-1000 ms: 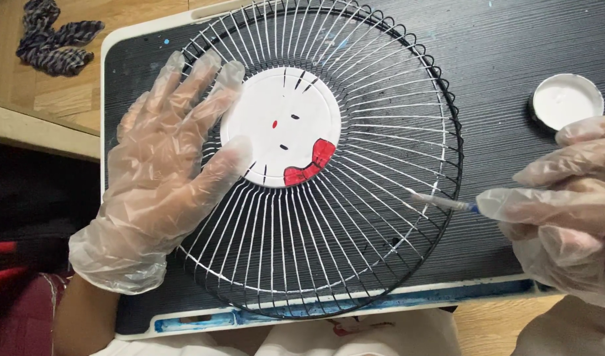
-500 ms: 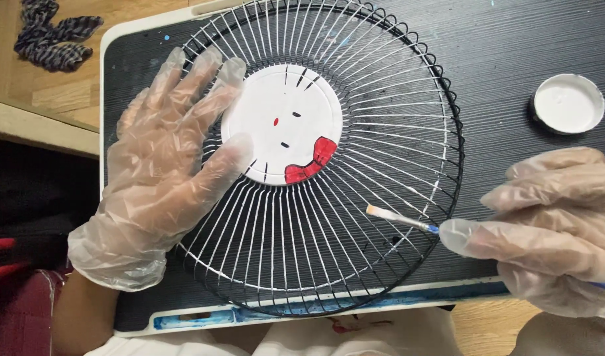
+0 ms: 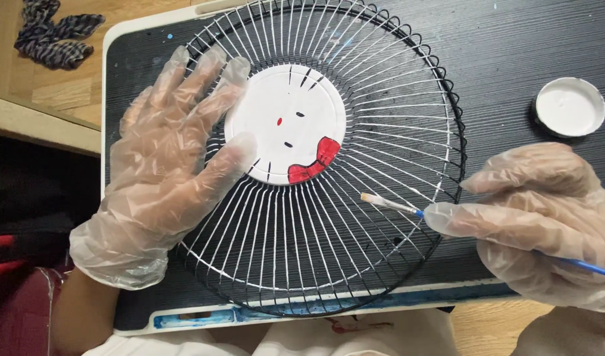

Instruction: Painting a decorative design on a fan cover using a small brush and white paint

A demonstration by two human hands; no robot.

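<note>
Our left hand (image 3: 164, 171) lies flat, fingers spread, on the wire fan guard (image 3: 316, 158) at frame centre. Right hand (image 3: 546, 224) pinches the thin brush (image 3: 389, 204); vs. a sec ago its tip has moved left onto lower-right spokes, so painting's resuming there.

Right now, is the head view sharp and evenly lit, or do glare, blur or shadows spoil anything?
Head view: mostly sharp, wire fan guard spokes crisp; soft even light, only faint shadows on the black board. Sheen on the clear glove of the left hand and right hand; paintbrush tip slightly soft. White paint lid nearly washed out.
</note>
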